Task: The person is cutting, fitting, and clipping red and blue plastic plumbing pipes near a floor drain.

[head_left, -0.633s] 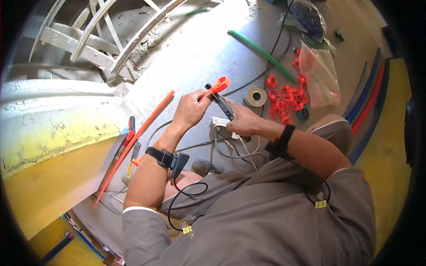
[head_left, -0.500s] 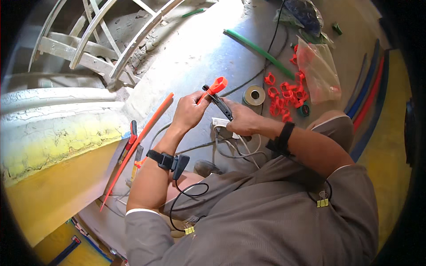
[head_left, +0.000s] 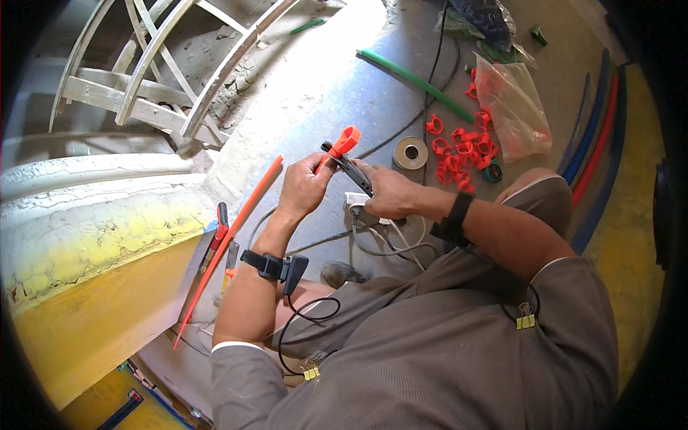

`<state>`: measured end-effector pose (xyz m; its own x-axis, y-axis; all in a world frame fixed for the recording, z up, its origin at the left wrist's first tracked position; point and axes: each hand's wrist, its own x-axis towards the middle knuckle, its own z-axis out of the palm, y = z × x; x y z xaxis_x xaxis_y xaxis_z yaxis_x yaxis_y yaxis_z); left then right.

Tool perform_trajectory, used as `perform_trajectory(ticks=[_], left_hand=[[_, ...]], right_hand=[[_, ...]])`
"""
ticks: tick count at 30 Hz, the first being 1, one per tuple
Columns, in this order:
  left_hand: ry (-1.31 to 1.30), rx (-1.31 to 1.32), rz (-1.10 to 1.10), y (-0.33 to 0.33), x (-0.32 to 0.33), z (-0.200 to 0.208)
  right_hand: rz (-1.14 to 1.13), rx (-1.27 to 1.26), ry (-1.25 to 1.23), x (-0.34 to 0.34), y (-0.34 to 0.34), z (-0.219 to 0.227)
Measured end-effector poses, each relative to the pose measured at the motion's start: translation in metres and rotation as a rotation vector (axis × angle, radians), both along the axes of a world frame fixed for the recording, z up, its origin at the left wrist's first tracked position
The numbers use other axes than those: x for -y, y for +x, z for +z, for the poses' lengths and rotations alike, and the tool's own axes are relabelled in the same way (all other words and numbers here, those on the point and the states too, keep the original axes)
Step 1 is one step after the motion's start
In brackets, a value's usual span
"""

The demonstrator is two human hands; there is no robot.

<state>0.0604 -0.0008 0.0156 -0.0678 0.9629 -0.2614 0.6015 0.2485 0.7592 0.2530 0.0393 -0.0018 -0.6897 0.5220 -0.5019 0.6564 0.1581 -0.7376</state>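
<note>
Upper centre of frame, your left hand point(head_left: 303, 188) gripped the orange looped piece point(head_left: 347, 140), your right hand point(head_left: 390, 192) the dark plier-like tool point(head_left: 356, 178) beside it; likely mid-clamping, next move called for steady squeezing.

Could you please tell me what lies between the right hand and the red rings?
In the head view, between the right hand and the red rings lie a tan roll and a dark cable.

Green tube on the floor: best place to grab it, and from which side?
Probably around the middle, from above, with fingers closing across its width. The green tube is long and slim and lies flat, so its two long sides take a pinch. I'd avoid its lower-right end, which lies close to the red clips.
</note>
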Motion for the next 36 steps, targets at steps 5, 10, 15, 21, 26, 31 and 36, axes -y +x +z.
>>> perform_trajectory(ticks=[5, 10, 15, 21, 26, 31, 36], left_hand=[[0.016, 0.011, 0.005, -0.002, 0.003, 0.002], [0.006, -0.035, -0.011, -0.004, 0.004, 0.006], [0.029, -0.093, 0.016, -0.008, 0.007, 0.003], [0.071, -0.049, 0.002, -0.014, 0.010, 0.008], [0.056, 0.062, 0.010, -0.027, 0.022, -0.001], [-0.013, 0.138, 0.033, -0.039, 0.038, -0.016], [-0.017, 0.184, 0.046, -0.052, 0.050, -0.035]], right_hand=[[0.009, -0.014, 0.007, 0.000, -0.003, 0.000], [0.036, -0.006, -0.008, 0.000, -0.004, 0.002], [0.043, 0.019, -0.020, -0.002, -0.009, 0.012], [-0.008, -0.128, 0.132, 0.003, -0.007, 0.002], [0.067, -0.239, 0.239, 0.000, -0.011, 0.004], [0.102, -0.343, 0.307, 0.008, -0.017, -0.023], [0.104, -0.327, 0.326, 0.014, -0.030, -0.039]])
